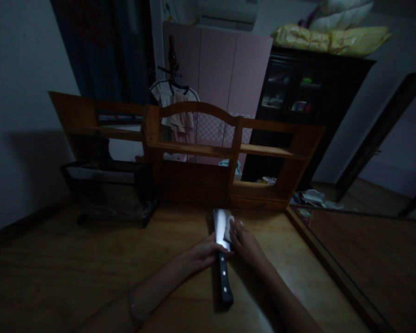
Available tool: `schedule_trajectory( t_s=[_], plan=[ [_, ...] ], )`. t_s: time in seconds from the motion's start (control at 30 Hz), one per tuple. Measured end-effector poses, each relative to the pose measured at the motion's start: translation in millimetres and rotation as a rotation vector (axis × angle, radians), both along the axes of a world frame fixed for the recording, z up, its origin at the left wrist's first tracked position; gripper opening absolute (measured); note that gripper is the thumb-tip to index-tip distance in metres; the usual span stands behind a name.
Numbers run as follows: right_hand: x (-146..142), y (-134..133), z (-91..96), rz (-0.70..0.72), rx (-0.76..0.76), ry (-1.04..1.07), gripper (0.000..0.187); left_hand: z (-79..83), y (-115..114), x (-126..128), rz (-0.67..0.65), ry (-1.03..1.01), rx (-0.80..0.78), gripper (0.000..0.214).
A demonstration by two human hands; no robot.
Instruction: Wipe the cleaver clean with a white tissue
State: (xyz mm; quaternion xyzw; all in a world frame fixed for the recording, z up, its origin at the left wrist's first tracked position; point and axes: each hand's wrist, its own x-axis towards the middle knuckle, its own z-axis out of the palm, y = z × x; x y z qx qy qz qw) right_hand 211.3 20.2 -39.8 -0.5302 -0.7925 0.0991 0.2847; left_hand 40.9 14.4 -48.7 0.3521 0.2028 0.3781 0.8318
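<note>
A cleaver (221, 226) with a shiny steel blade and a black riveted handle (224, 280) lies on the wooden desk (90, 268), blade pointing away from me. My left hand (205, 253) rests against the blade's base from the left, fingers curled onto it, holding it steady. From the right, my right hand (244, 241) presses a small white cloth or tissue (229, 223) against the blade face with its fingers together.
A wooden shelf unit (229, 152) stands along the back of the desk. A dark rack (107, 189) sits at the back left. The desk's right edge (319, 254) drops off to the floor. Behind are a pink wardrobe (225, 74) and a dark cabinet (298, 92).
</note>
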Motion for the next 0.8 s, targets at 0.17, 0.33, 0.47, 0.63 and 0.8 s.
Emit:
schedule_trajectory(
  t_s=[0.17,0.33,0.47,0.63,0.8],
  plan=[
    [0.9,-1.1,-0.1,-0.005,0.005,0.009,0.046,2.2,-1.4,0.6,-0.005,0.014,-0.013,0.056],
    [0.9,-2.7,2.7,0.001,0.006,0.022,0.045,2.5,-1.5,0.9,-0.008,0.005,0.002,0.053],
    [-0.2,-4.0,5.7,-0.006,0.002,0.019,0.045,1.2,-0.4,0.6,-0.014,-0.002,0.026,0.057],
    [-0.6,-4.0,5.3,-0.009,0.009,-0.004,0.044,1.2,-0.2,-0.2,-0.021,-0.004,0.026,0.059],
    [0.0,-3.9,4.0,-0.008,0.041,-0.009,0.043,3.3,-1.7,-1.2,-0.02,-0.004,0.039,0.055]
  ],
)
